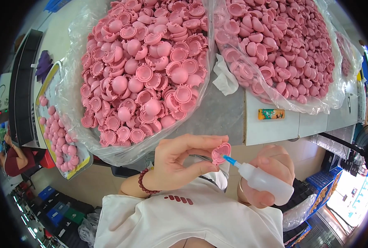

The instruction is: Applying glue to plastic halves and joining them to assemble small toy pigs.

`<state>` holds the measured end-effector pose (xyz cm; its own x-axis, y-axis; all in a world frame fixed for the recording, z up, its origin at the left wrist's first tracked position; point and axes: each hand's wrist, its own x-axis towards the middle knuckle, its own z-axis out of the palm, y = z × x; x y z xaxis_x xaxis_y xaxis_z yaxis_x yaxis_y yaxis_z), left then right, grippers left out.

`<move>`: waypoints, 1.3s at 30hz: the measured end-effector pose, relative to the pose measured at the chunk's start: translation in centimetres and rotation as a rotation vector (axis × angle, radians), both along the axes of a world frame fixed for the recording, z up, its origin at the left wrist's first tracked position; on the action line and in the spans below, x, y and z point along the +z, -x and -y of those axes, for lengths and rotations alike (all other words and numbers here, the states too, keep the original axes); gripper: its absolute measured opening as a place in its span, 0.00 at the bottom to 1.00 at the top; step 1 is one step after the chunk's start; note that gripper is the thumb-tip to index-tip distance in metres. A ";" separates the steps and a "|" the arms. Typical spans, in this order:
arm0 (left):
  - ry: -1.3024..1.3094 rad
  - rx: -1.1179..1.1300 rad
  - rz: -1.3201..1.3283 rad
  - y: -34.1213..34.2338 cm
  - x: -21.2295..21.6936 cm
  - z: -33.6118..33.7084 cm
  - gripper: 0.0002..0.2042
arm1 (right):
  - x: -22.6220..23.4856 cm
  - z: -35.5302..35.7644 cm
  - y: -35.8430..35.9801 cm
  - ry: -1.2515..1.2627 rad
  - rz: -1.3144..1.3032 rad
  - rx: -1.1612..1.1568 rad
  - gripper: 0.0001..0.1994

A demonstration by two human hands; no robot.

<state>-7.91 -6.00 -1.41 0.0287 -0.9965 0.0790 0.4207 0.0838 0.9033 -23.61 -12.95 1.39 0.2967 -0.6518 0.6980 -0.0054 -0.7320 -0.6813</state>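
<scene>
A round pink plastic half-shell is pinched between the thumb and fingers of my left hand, its hollow side turned to the right. My right hand grips a translucent white squeeze bottle with a blue nozzle. The bottle tilts toward the half-shell, and its tip reaches the hollow or hangs right in front of it; I cannot tell whether it touches. Beyond my hands lies a large heap of similar pink half-shells in a clear plastic bag.
A second plastic-lined heap of pink half-shells stands at the far right. On the table are a crumpled white tissue and a small green-and-orange cylinder. To the left, a yellow-edged tray holds pink balls. Another person sits at the far left.
</scene>
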 end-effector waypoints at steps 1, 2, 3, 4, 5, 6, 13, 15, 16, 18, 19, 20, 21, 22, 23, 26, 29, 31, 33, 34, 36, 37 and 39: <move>-0.012 0.004 -0.023 0.0 0.0 -0.1 0.18 | -0.1 0.0 -0.1 -0.001 0.001 0.002 0.31; -0.021 0.006 -0.048 0.0 0.0 -0.1 0.19 | -0.1 0.0 0.0 0.006 0.005 0.003 0.31; -0.020 0.005 -0.049 0.0 0.0 0.0 0.19 | -0.1 0.1 0.0 0.013 0.009 0.003 0.31; -0.017 0.006 -0.025 0.0 0.1 0.0 0.19 | -0.3 0.1 0.1 0.015 0.008 0.002 0.31; -0.016 0.008 0.000 0.0 0.1 0.0 0.19 | -0.6 0.1 0.2 0.045 0.060 -0.021 0.31; -0.015 0.007 0.000 0.1 0.1 -0.1 0.19 | -0.8 0.1 0.2 0.074 0.112 -0.045 0.31; 0.066 0.066 0.238 -0.4 0.4 -0.2 0.20 | -0.4 -0.1 0.0 0.051 0.047 -0.080 0.31; 0.085 0.081 0.316 -0.4 0.5 -0.2 0.21 | -0.5 -0.2 -0.1 0.064 0.070 -0.103 0.32; 0.113 0.108 0.374 -0.3 0.5 -0.2 0.21 | -0.6 -0.2 0.0 0.064 0.071 -0.104 0.32; 0.139 0.137 0.434 -0.3 0.6 -0.2 0.21 | -0.5 -0.3 0.0 0.041 0.056 -0.088 0.31; 0.166 0.157 0.479 -0.3 0.6 -0.2 0.21 | -0.6 -0.2 0.2 0.041 0.056 -0.086 0.31; 0.196 0.175 0.521 -0.3 0.7 -0.1 0.21 | -0.5 0.0 0.6 0.060 0.067 -0.024 0.31; 0.198 0.174 0.518 -0.2 0.7 0.1 0.21 | -0.4 0.3 1.0 0.079 0.077 0.039 0.31; 0.223 0.228 0.527 -0.1 0.7 0.3 0.17 | -0.4 0.5 1.2 0.082 0.073 0.038 0.31; 0.246 0.284 0.538 0.0 0.5 0.5 0.14 | -0.8 0.8 1.5 0.112 0.152 -0.213 0.26; 0.236 0.086 0.003 -1.0 -0.9 0.3 0.16 | -3.2 3.8 6.8 0.416 -0.191 -0.889 0.16; 0.027 -0.092 -0.471 -0.9 -1.2 0.2 0.18 | -2.9 7.5 10.9 -0.123 0.072 -0.865 0.14; -0.045 -0.133 -0.609 -0.8 -1.0 0.4 0.18 | -5.0 9.5 15.2 -0.304 -0.035 -0.946 0.18; -0.108 -0.185 -0.752 -0.8 -0.9 0.6 0.17 | -6.0 10.3 17.0 -0.354 -0.045 -0.922 0.19; -0.099 -0.219 -0.799 -0.9 -0.7 0.6 0.18 | -6.2 10.5 17.7 -0.410 -0.052 -0.907 0.20; -0.088 -0.253 -0.845 -0.8 -0.8 0.9 0.18 | -6.7 10.7 17.9 -0.454 -0.037 -0.868 0.22; -0.104 -0.222 -0.822 -0.9 -0.8 0.8 0.19 | -7.0 10.7 17.8 -0.278 -0.117 -1.012 0.23; -0.110 -0.209 -0.809 -0.8 -0.9 1.0 0.19 | -5.4 9.5 14.9 -0.065 -0.136 -1.233 0.26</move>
